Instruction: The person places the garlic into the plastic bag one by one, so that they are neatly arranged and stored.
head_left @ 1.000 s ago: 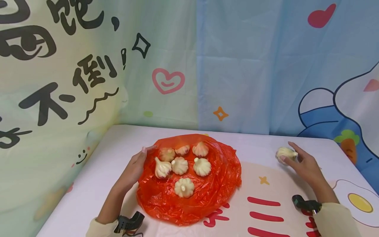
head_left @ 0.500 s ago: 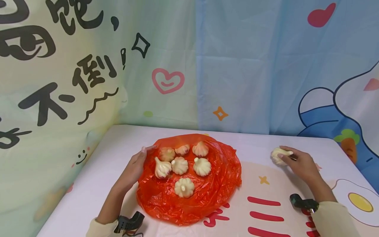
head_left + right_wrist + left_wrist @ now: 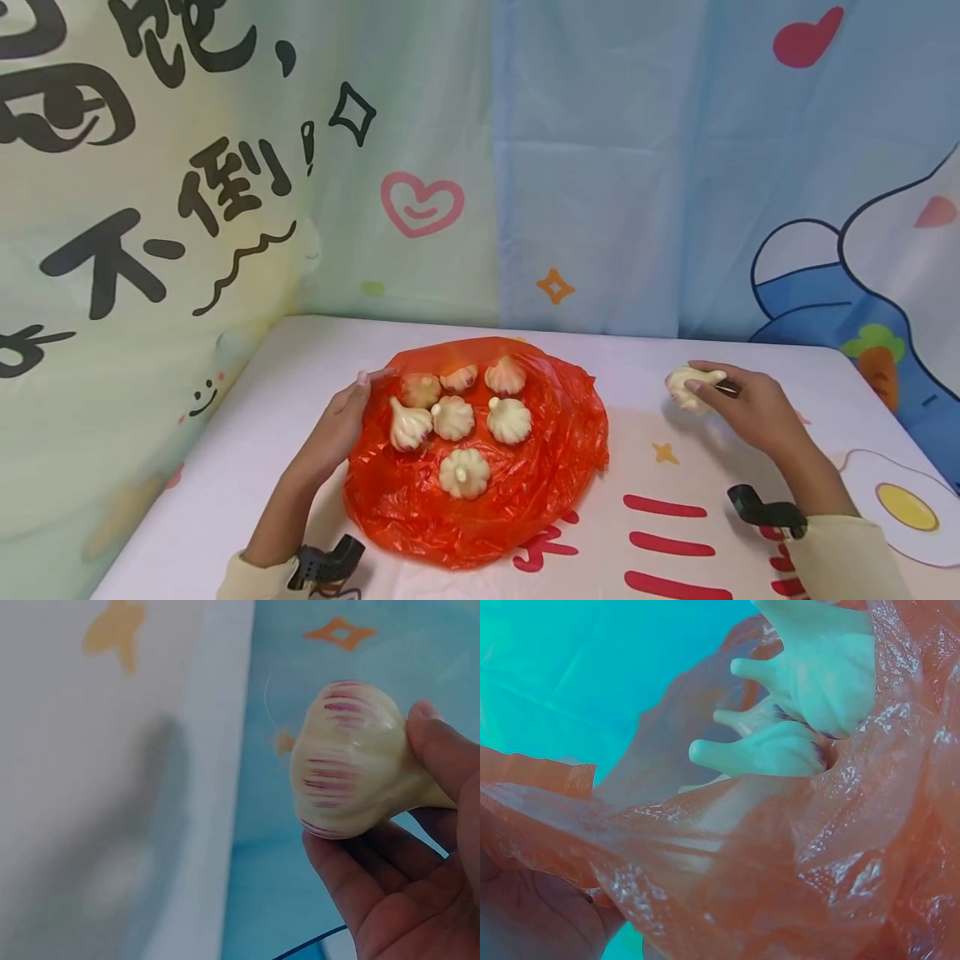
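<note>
My right hand (image 3: 746, 408) pinches a garlic bulb (image 3: 690, 389) between thumb and fingers, above the table right of the bag. In the right wrist view, the same bulb (image 3: 349, 761) shows purple streaks, its stem toward the palm. An orange-red plastic bag (image 3: 540, 492) lies spread in the middle, with several garlic bulbs (image 3: 464, 474) in it. My left hand (image 3: 347, 421) touches the bag's left side from outside, fingers extended. In the left wrist view, the palm (image 3: 532, 915) is at the lower left; bag film covers its fingers. Some bulbs (image 3: 769, 750) show through the bag's mouth.
The bag and hands are over a table (image 3: 637, 367) with a printed white cloth. A patterned curtain (image 3: 592, 167) hangs behind it and along the left side. Each wrist wears a small black camera, on the left wrist (image 3: 326, 562) and the right wrist (image 3: 765, 508).
My right hand has moved left with the garlic bulb, a little nearer the bag. The left hand and the bulbs in the bag have stayed in place.
</note>
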Demonstrator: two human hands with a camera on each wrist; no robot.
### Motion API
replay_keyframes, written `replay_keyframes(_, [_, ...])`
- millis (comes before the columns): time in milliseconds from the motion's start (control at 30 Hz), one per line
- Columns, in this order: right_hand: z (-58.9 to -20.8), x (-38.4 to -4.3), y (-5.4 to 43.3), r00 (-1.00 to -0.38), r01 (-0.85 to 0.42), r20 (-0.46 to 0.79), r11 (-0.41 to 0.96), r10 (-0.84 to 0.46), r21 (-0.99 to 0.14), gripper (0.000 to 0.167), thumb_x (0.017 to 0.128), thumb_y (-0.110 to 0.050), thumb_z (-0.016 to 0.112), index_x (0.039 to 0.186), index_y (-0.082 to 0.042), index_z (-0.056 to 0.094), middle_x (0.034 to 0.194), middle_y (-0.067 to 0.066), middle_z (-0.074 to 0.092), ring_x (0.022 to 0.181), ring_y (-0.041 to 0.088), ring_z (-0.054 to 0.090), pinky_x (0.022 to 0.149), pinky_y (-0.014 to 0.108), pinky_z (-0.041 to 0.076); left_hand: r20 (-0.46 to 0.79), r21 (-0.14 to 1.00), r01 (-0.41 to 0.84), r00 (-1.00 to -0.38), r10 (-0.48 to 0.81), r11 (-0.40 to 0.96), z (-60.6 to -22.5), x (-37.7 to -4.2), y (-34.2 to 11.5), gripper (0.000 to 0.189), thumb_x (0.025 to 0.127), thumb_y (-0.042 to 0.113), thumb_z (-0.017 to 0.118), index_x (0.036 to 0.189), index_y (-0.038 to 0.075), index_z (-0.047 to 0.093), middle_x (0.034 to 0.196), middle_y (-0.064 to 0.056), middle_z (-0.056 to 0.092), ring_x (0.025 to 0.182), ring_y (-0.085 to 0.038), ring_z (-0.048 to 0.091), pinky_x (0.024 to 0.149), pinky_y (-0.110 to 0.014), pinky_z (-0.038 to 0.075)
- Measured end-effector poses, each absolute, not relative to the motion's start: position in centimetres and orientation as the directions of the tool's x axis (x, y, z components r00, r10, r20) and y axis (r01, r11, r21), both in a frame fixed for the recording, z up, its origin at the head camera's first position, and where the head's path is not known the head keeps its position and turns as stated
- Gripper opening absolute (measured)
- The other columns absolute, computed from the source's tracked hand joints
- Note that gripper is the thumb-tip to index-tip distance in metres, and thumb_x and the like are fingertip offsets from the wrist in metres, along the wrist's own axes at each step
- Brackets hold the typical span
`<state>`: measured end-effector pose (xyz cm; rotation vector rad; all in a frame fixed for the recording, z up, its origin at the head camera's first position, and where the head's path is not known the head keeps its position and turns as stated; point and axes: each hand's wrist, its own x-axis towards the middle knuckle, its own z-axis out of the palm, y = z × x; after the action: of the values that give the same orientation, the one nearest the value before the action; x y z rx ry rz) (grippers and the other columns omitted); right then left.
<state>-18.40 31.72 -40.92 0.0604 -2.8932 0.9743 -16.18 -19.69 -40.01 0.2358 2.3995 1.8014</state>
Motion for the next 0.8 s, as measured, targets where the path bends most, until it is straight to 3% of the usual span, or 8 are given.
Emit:
replay_keyframes(200, [-38.5,-17.6,29.6,-0.996,-0.089,0.054,0.787,-0.071,-0.610,0.060,0.096,-0.045,0.059,0.138,-0.003,0.053,0.125,0.030,0.054,0.109,0.047,0.054,0.079,0.050,0.056,0.002,0.962,0.059,-0.978,0.208,0.267,-40.0,-16.1,-19.8,0.058,0.106,0.045,0.027,0.147,0.006,0.041,0.146,-0.017,0.043,0.130,-0.037,0.045,0.098,-0.048,0.045])
replay_keyframes(600, [-37.1,-16.3,24.8,-0.952,-0.302,0.171,0.709,-0.253,-0.637,0.043,0.091,-0.023,0.071,0.129,-0.005,0.063,0.123,0.018,0.063,0.110,0.037,0.059,0.084,0.046,0.054,0.003,0.960,0.059,-0.979,0.203,0.273,-39.9,-16.1,-19.8,0.060,0.105,0.047,0.026,0.146,0.006,0.042,0.146,-0.016,0.043,0.131,-0.037,0.043,0.100,-0.049,0.042])
replay_keyframes(800, [-37.3,-16.0,22.6,-0.922,-0.379,0.205,0.647,-0.330,-0.662,0.043,0.089,-0.023,0.073,0.127,-0.006,0.065,0.123,0.013,0.065,0.108,0.032,0.062,0.084,0.046,0.054,-0.004,0.961,0.053,-0.979,0.205,0.272,-39.8,-16.1,-19.8,0.059,0.105,0.048,0.025,0.147,0.008,0.042,0.147,-0.015,0.042,0.133,-0.035,0.042,0.101,-0.048,0.041])
